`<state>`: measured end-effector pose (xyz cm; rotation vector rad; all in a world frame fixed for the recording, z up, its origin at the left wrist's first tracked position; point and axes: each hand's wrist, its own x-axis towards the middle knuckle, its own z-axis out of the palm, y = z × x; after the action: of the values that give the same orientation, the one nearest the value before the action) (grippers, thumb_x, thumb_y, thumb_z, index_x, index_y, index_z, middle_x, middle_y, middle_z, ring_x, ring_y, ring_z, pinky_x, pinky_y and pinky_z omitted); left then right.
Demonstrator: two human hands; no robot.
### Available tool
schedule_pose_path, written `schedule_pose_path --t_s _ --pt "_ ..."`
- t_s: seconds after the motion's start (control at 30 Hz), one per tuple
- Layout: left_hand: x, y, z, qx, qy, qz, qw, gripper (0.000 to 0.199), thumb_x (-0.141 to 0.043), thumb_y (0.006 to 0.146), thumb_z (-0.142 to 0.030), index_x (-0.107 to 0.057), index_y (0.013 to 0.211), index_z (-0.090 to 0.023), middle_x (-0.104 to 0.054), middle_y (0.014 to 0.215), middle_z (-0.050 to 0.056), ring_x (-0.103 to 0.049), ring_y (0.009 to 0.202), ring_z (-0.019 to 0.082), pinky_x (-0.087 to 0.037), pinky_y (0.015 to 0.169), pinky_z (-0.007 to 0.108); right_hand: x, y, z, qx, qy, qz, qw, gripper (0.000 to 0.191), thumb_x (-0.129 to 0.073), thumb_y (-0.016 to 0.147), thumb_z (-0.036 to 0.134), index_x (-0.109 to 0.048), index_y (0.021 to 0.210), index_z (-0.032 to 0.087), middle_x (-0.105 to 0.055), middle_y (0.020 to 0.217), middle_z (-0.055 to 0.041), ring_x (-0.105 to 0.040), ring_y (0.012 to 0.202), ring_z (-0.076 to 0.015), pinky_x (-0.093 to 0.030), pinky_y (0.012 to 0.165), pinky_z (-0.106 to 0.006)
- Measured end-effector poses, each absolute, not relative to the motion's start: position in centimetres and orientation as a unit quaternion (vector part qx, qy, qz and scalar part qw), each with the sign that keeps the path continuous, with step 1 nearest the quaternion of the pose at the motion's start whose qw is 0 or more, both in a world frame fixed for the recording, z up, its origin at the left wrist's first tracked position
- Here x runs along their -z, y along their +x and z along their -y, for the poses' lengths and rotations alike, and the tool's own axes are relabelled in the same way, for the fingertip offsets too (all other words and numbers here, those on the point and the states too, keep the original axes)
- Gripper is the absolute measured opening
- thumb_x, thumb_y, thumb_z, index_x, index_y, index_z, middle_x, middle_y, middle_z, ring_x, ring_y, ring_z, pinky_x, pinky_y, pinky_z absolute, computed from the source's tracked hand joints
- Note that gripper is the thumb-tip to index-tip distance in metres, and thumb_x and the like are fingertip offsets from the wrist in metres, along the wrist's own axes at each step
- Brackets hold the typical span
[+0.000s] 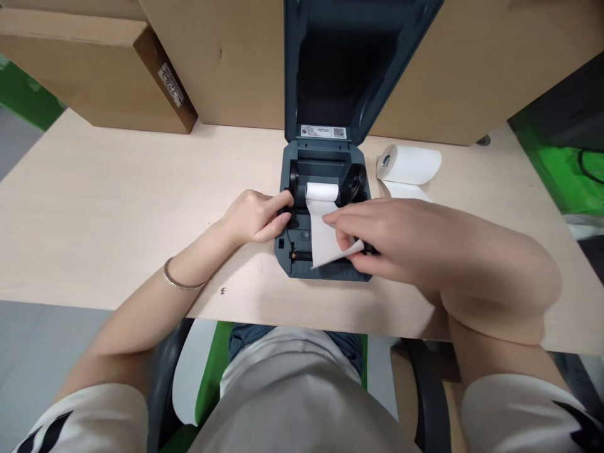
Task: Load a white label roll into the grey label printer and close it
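Note:
A dark grey label printer (pixel 282 242) stands on the table with its lid (pixel 292 75) raised. Inside lies a small white paper roll (pixel 322 192), its loose strip (pixel 323 236) drawn forward over the front of the printer. My right hand (pixel 377 233) pinches the strip's front right corner between thumb and fingers, curling it up; its index finger lies along the paper. With bent fingers, my left hand (pixel 259 217) grips the printer's left side by the black roll holder (pixel 293 177). The left fingertips are partly hidden there.
A larger white paper roll (pixel 410 165), partly unwound, lies right of the printer. Large cardboard boxes (pixel 236 63) stand close behind, and another cardboard box (pixel 85 69) sits at back left. The table's front edge (pixel 283 324) runs just before my body.

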<state>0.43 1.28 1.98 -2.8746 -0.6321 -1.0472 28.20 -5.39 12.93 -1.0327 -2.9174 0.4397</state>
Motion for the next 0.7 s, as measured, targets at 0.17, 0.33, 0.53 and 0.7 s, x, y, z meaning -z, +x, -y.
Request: schedule_pose_path --t_s 0.17,0.33,0.53,0.7 --pt "-2.0 0.5 -1.3 0.331 -0.92 0.209 0.026 0.047 -0.026 0.114 -0.046 -0.062 0.099 -0.02 -0.052 0.047 -0.008 -0.05 0.035 0.014 -0.038 0.041 0.025 -11.6 27.8 7.3 -0.072 -0.304 0.95 0.017 0.018 -0.047 0.092 0.008 -0.059 0.088 0.02 -0.076 0.1 -0.0088 -0.075 0.097 -0.0237 -0.057 0.105 -0.042" --pt "-2.1 0.3 -1.2 0.306 -0.925 0.224 0.038 0.053 -0.023 0.114 -0.047 -0.067 0.108 -0.019 -0.056 0.048 -0.007 -0.053 0.037 0.014 -0.039 0.043 0.026 -11.6 27.4 9.0 0.027 -0.277 0.96 0.017 0.024 -0.048 0.096 0.008 -0.069 0.105 0.008 -0.075 0.13 -0.0246 -0.074 0.125 -0.0339 -0.056 0.117 -0.048" --pt "-2.4 0.2 -1.1 0.29 -0.929 0.219 0.07 0.055 -0.021 0.114 -0.045 -0.07 0.116 -0.018 -0.057 0.048 -0.006 -0.055 0.038 0.015 -0.037 0.043 0.027 -12.4 26.9 10.5 0.1 -0.254 0.962 -0.024 0.034 -0.057 0.093 0.006 -0.069 0.123 -0.004 -0.068 0.141 -0.032 -0.068 0.135 -0.0399 -0.057 0.119 -0.048" --pt "-2.3 0.2 -1.1 0.278 -0.93 0.228 0.072 0.057 -0.02 0.114 -0.046 -0.07 0.118 -0.019 -0.057 0.048 -0.006 -0.055 0.038 0.016 -0.037 0.045 0.028 -11.7 26.5 10.5 0.077 -0.265 0.961 0.006 0.037 -0.067 0.089 0.014 -0.071 0.122 -0.003 -0.067 0.142 -0.0332 -0.07 0.132 -0.0406 -0.06 0.116 -0.048"
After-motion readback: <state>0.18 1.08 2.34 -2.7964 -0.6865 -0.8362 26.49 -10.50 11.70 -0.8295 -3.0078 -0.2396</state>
